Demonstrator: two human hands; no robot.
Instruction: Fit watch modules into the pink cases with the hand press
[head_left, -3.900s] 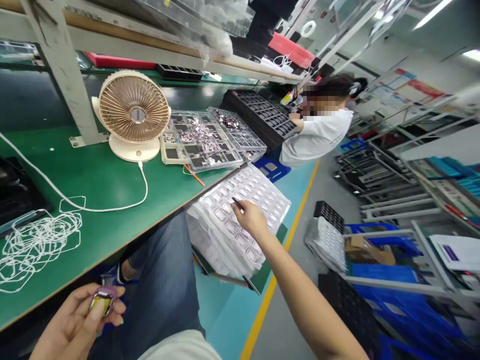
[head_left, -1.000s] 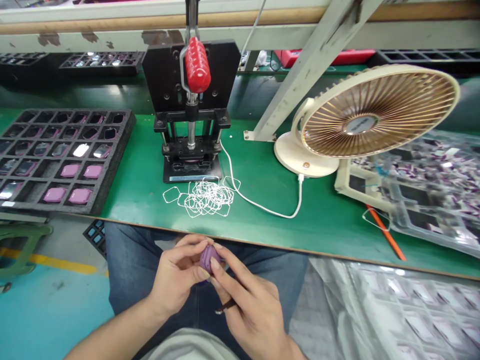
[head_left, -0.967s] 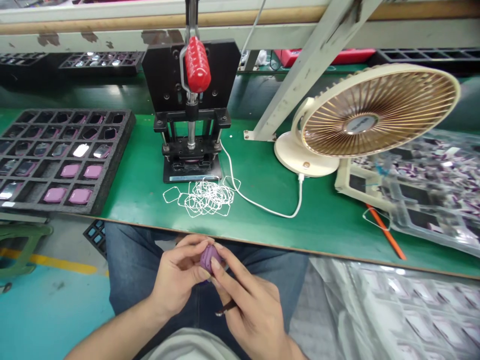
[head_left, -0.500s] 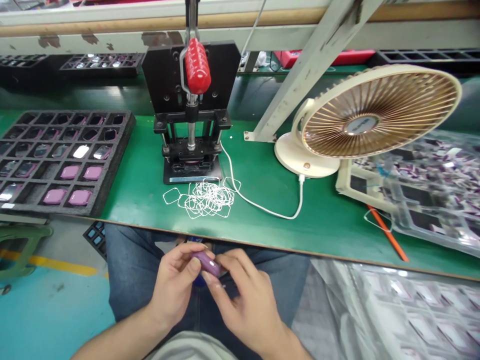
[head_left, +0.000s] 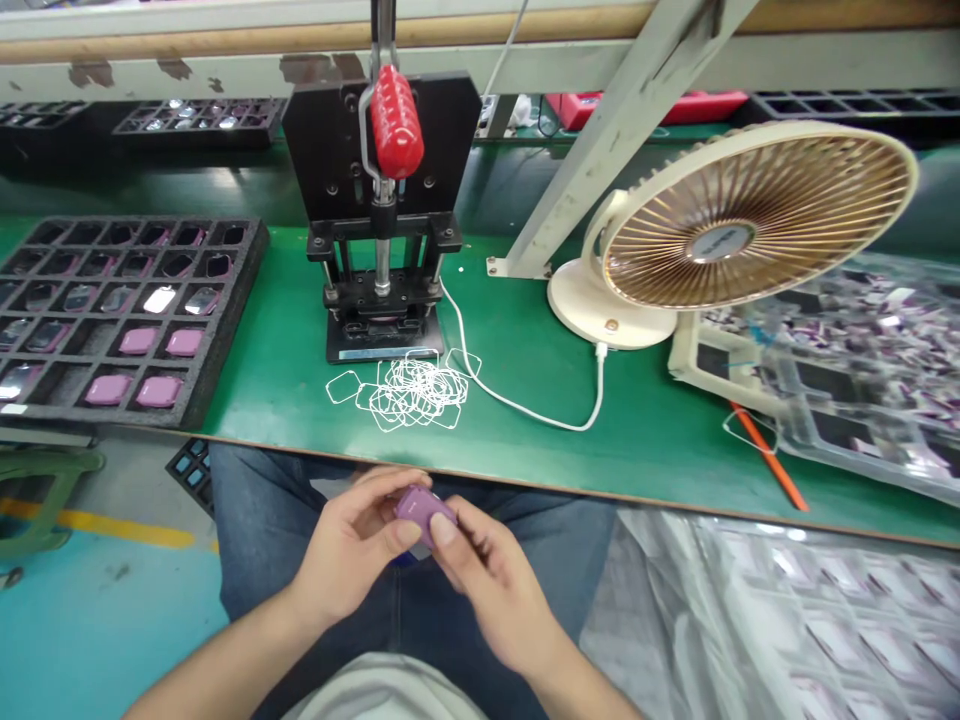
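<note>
Purple case point(head_left: 420, 508) is in both hands, over the lap, just off the bench's point(head_left: 525, 440) front edge. Tilted, broad face up. Left hand point(head_left: 341, 560): gripping its left end, index along the far side, thumb on the near side. Right hand point(head_left: 499, 585): pinching the right end, thumb flat on the face, other fingers curled, partly hidden from me. Forearms angle inward, wrists close to the body.

White wire loops point(head_left: 418, 392) are piled near the front edge, right before the press point(head_left: 382, 290). Black foam tray point(head_left: 225, 345), left end of bench: four purple cases by its front right corner, dark glassy pieces in many other pockets. Clear tray point(head_left: 862, 465), right end: heap of small purple and white bits. Orange stick point(head_left: 769, 455) lies by that tray, angled toward the front edge. Below the bench's front edge, far right: clear pocket tray point(head_left: 793, 615), pale purple-rimmed frames in it.
</note>
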